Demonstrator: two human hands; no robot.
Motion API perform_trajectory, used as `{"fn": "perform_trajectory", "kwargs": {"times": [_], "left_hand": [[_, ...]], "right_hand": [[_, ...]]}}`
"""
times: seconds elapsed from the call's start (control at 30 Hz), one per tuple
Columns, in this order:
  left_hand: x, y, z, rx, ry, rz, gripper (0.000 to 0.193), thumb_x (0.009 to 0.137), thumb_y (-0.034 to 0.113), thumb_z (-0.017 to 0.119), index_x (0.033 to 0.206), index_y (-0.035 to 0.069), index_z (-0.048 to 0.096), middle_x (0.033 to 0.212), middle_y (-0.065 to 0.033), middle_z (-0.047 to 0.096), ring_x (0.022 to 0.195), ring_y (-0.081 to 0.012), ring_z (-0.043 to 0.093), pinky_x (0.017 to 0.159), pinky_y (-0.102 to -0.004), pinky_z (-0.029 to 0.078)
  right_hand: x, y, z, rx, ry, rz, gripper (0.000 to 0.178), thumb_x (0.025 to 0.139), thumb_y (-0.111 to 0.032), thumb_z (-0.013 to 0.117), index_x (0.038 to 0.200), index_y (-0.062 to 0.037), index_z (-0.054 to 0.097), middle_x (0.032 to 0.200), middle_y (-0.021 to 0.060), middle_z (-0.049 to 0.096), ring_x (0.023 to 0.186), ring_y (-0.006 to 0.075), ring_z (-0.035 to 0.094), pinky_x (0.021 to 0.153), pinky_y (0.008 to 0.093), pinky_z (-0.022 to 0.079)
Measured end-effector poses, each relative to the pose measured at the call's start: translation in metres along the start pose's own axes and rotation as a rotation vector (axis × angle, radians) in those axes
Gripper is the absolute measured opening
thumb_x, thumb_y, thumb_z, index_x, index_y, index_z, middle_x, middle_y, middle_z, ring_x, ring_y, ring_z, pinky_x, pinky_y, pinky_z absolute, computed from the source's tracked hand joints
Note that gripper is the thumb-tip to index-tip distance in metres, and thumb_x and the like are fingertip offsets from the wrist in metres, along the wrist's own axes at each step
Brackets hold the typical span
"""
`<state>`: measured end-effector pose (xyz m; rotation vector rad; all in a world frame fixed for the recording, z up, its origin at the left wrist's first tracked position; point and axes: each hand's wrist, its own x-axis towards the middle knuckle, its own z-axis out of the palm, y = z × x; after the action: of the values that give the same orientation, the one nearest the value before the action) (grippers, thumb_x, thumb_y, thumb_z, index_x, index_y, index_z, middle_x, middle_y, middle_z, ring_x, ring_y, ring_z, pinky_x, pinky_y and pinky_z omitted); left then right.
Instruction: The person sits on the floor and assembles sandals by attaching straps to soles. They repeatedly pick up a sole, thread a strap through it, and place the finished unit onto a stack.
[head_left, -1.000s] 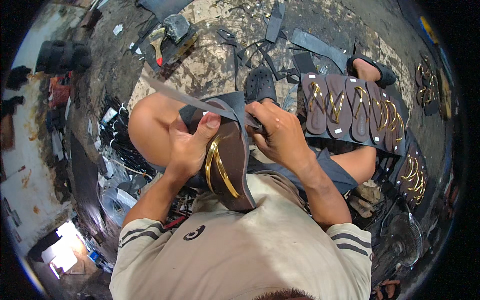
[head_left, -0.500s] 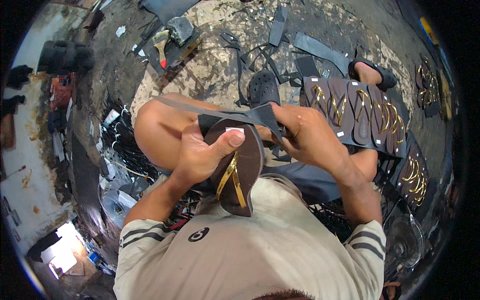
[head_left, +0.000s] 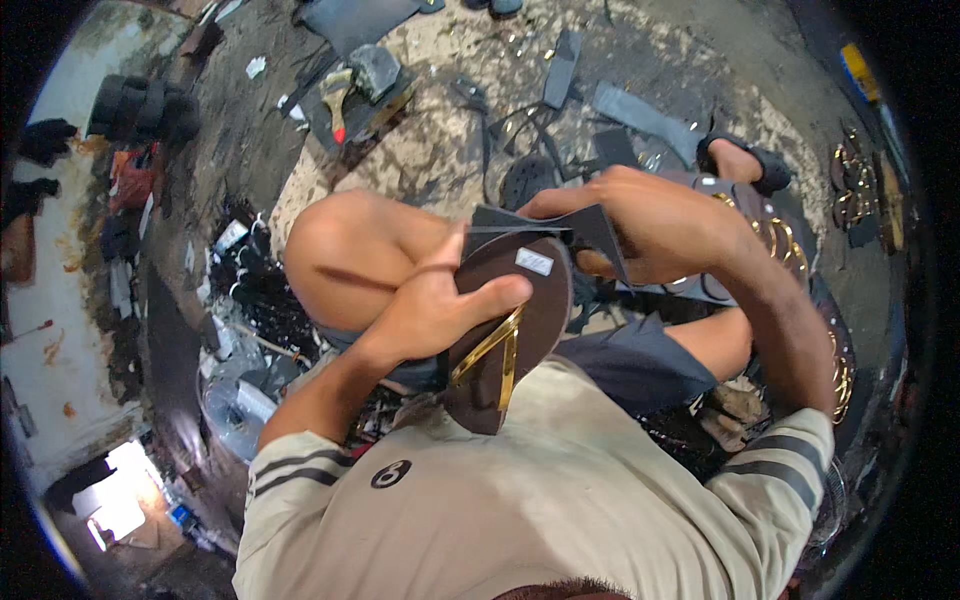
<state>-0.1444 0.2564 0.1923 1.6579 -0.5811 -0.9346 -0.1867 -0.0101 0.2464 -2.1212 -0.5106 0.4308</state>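
My left hand (head_left: 425, 312) is closed around a dark brown flip-flop (head_left: 536, 318), thumb pressed on its footbed. It has a gold V-shaped strap (head_left: 510, 355) and a small white label (head_left: 534, 262) near the far end, while its other end points down against my shirt. Along the far edge bends a dark grey rubber strip (head_left: 607, 232). My right hand (head_left: 675, 222) is closed on that strip at the flip-flop's right; its fingertips are partly hidden, so whether it also holds a tool cannot be seen.
Several finished gold-strapped flip-flops (head_left: 785, 240) lie to the right, partly behind my right arm. A brush (head_left: 337, 100) and a stone block (head_left: 375, 72) rest on the floor at far left. Rubber offcuts (head_left: 640, 112) are scattered ahead. A heap of black straps (head_left: 265, 300) lies left.
Both hands and the flip-flop have shifted right, and the flip-flop has turned slightly clockwise. My right hand has moved out and up; the long strip end over my left knee no longer shows.
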Motion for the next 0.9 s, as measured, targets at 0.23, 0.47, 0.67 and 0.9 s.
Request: {"fn": "perform_trajectory", "kwargs": {"times": [0.23,0.47,0.67,0.9], "left_hand": [[-0.002,0.008,-0.001,-1.224,-0.26,0.428,0.126,0.068,0.079,0.067,0.157,0.008,0.013,0.15,-0.0205,0.039,0.139,-0.035,0.039,0.118,-0.0507,0.024],[0.077,-0.007,0.065,-1.052,0.313,0.204,0.039,0.097,0.046,0.059,0.115,0.012,0.064,0.108,-0.0016,0.068,0.098,-0.0173,0.064,0.091,-0.0361,0.051],[0.066,-0.013,0.067,-1.097,0.557,-0.045,0.043,0.092,0.051,0.063,0.116,0.015,0.062,0.103,0.0005,0.067,0.093,-0.0152,0.065,0.079,-0.0316,0.057],[0.036,-0.057,0.071,-1.027,0.472,-0.107,0.045,0.095,0.051,0.06,0.11,0.009,0.063,0.102,-0.0028,0.069,0.09,-0.0172,0.068,0.083,-0.0326,0.056]], "right_hand": [[-0.063,0.045,0.073,0.235,0.901,0.277,0.05,0.087,-0.005,0.066,0.134,0.0018,0.051,0.107,0.0145,0.066,0.094,0.0186,0.063,0.084,0.0311,0.05],[-0.017,0.034,0.125,0.267,1.016,0.196,0.045,0.083,-0.003,0.068,0.127,-0.0027,0.058,0.096,0.0153,0.067,0.084,0.0223,0.066,0.077,0.032,0.051],[-0.043,0.071,0.205,0.016,1.028,0.473,0.028,0.082,-0.003,0.066,0.11,-0.0013,0.062,0.099,0.0192,0.067,0.091,0.0396,0.065,0.078,0.0405,0.052],[-0.02,0.058,0.148,-0.053,0.777,0.409,0.026,0.082,-0.009,0.064,0.108,-0.0076,0.059,0.095,0.0173,0.066,0.087,0.0403,0.064,0.072,0.0489,0.052]]}}
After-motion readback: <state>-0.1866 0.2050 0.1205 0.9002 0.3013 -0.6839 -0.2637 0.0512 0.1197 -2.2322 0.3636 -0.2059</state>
